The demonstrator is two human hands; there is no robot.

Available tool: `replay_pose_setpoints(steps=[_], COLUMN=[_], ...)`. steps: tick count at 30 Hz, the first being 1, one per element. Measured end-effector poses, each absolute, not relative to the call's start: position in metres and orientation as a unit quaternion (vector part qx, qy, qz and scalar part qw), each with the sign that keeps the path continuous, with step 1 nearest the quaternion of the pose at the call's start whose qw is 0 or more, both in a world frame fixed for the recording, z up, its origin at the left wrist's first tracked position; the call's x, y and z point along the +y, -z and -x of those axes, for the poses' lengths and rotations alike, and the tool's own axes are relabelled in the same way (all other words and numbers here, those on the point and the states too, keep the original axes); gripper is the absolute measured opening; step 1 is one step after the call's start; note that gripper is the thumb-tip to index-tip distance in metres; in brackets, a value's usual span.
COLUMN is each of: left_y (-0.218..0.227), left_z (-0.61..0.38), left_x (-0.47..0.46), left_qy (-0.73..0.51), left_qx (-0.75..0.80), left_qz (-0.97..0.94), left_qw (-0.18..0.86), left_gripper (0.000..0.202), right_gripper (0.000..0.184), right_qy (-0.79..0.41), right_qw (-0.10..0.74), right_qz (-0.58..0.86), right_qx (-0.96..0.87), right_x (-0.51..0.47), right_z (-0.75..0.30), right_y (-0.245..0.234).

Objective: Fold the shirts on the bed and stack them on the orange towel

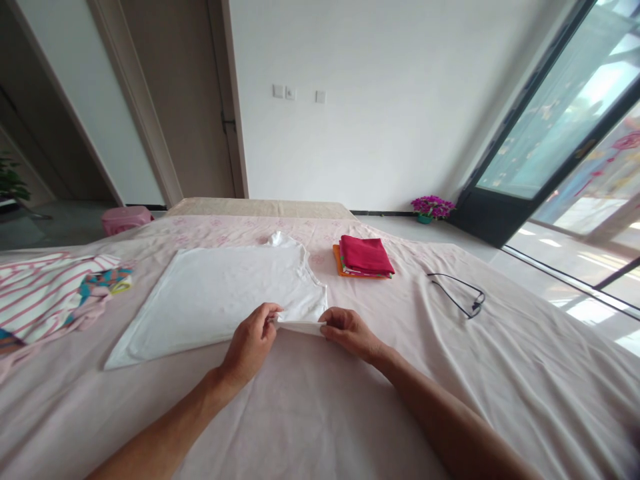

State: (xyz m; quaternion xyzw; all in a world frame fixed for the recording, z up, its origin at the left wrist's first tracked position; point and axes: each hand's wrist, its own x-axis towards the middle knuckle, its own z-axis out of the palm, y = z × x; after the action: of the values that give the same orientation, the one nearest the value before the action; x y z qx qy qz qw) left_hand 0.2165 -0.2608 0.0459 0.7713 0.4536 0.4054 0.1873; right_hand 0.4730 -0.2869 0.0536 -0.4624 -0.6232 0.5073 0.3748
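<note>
A white shirt [210, 287] lies spread flat on the pink sheet, its hem to the left and its neckline to the right. My left hand [255, 335] pinches the near edge of the shirt close to the sleeve. At the near right corner my right hand [350, 331] grips the end of the same sleeve between thumb and fingers. The strip of cloth between both hands is lifted slightly and drawn straight. On the far side, the other sleeve sits bunched.
A folded stack of red and orange cloths [367, 257] lies beyond my right hand. Farther right are black-framed glasses [463, 293]. Striped and coloured clothes [50, 293] are heaped at the left. Behind the sheet [310, 413] stand a pink stool [127, 219] and potted purple flowers [433, 207].
</note>
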Motion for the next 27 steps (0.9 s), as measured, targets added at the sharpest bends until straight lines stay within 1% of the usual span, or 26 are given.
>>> replay_pose_setpoints(steps=[3,5,7,10,14,15,17,19,21,25,27], left_y=[-0.051,-0.053,-0.054,-0.055,-0.057,-0.057,-0.059,-0.061,-0.062,-0.063,-0.062], left_z=[-0.212,-0.209,-0.207,-0.205,-0.207,-0.208,-0.209,-0.210,-0.211,-0.213,-0.213], left_x=[-0.264,-0.265,-0.267,-0.268,-0.268,-0.267,-0.266,-0.265,-0.264,-0.264,-0.264], left_qy=[-0.391,-0.354,-0.310,-0.256,-0.226,-0.228,-0.246,-0.265,-0.272,-0.250,-0.228], left_qx=[0.412,0.382,0.363,0.344,0.342,0.347,0.360,0.366,0.359,0.322,0.311], left_qz=[-0.813,-0.849,-0.877,-0.902,-0.909,-0.906,-0.897,-0.890,-0.891,-0.911,-0.920], left_qw=[0.126,0.084,0.056,0.043,0.072,0.077,0.071,0.059,0.055,0.065,0.067], left_gripper=[0.033,0.033,0.033,0.028,0.020,0.020,0.022,0.025,0.025,0.022,0.022], right_gripper=[0.016,0.015,0.021,0.030,0.030,0.029,0.031,0.034,0.039,0.050,0.050], right_qy=[-0.480,-0.414,-0.330,-0.247,-0.246,-0.250,-0.236,-0.191,-0.141,-0.080,-0.060], right_qw=[0.353,0.334,0.305,0.248,0.195,0.196,0.228,0.273,0.285,0.236,0.203], right_qz=[0.464,0.462,0.448,0.429,0.416,0.419,0.446,0.487,0.520,0.530,0.525], right_qx=[-0.655,-0.710,-0.773,-0.833,-0.854,-0.850,-0.833,-0.807,-0.793,-0.811,-0.824], right_x=[-0.290,-0.293,-0.297,-0.303,-0.307,-0.306,-0.302,-0.295,-0.286,-0.274,-0.272], right_z=[-0.476,-0.477,-0.478,-0.477,-0.475,-0.474,-0.474,-0.476,-0.478,-0.484,-0.486], right_y=[-0.060,-0.069,-0.078,-0.087,-0.088,-0.086,-0.081,-0.075,-0.069,-0.061,-0.060])
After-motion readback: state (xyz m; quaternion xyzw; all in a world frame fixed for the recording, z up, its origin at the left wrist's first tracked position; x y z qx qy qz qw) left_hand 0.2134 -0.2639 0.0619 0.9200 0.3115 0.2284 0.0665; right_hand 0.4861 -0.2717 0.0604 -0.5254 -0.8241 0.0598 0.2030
